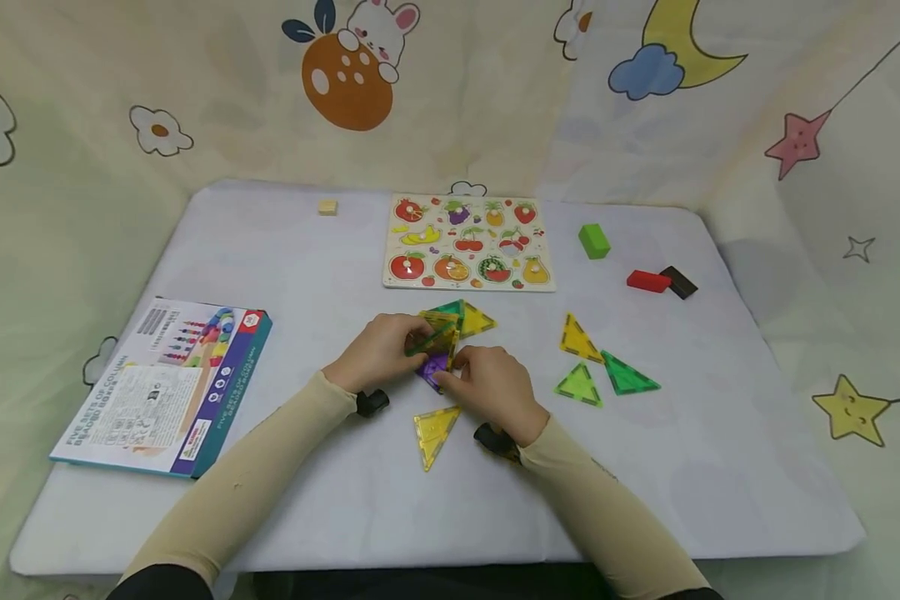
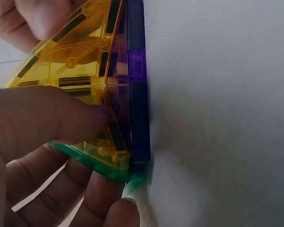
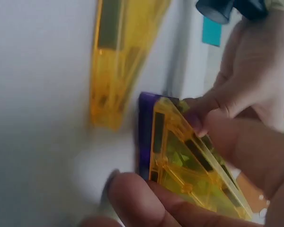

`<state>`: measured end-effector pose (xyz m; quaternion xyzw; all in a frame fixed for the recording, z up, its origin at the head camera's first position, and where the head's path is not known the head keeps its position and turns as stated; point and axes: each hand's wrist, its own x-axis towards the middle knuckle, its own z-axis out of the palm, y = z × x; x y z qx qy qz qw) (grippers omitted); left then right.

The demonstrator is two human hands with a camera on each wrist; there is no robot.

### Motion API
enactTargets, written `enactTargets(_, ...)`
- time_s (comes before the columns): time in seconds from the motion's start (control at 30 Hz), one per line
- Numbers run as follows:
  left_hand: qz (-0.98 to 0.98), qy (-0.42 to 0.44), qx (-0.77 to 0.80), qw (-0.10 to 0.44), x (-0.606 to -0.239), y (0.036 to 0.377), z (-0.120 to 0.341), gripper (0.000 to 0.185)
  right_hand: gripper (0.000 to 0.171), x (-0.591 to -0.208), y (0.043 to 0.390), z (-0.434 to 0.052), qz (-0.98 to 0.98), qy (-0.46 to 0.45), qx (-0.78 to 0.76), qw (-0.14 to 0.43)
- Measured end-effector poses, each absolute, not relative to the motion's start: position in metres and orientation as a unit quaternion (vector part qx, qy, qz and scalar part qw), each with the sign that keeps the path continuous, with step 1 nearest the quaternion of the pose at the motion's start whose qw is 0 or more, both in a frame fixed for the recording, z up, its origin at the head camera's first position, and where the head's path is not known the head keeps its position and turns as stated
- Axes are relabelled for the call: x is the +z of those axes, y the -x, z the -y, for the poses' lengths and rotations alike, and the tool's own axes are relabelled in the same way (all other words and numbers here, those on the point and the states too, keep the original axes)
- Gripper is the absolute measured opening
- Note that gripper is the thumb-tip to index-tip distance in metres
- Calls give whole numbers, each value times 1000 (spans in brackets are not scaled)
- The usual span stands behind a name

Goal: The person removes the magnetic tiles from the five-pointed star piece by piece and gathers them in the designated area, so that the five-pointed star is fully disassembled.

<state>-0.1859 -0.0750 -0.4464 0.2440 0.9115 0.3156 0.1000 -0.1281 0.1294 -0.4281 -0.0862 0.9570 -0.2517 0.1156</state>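
Magnetic tiles (image 1: 437, 340) sit clamped between fingers of left hand (image 1: 378, 352) and right hand (image 1: 492, 387).

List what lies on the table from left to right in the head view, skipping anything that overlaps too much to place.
Beaded-toy box → small wooden cube → left hand → right hand, both gripping the tile cluster → green block → green triangle tile → red block → dark brown block.

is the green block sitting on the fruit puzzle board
No, the green block lies on the white table to the right of the fruit puzzle board, with a clear gap between them.
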Motion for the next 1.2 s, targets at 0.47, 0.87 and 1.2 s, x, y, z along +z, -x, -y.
enactTargets(0.47,-910,-195,351,101,-446,168,81,29,18,-429,137,-126,-960,108,-235,105)
enactTargets(0.87,-908,-175,363,117,-445,170,84,27,17,-427,143,-140,-953,88,-267,116)
enactTargets(1.2,-906,-179,366,114,-446,169,85,26,35,-425,159,-191,-956,-3,-257,144)
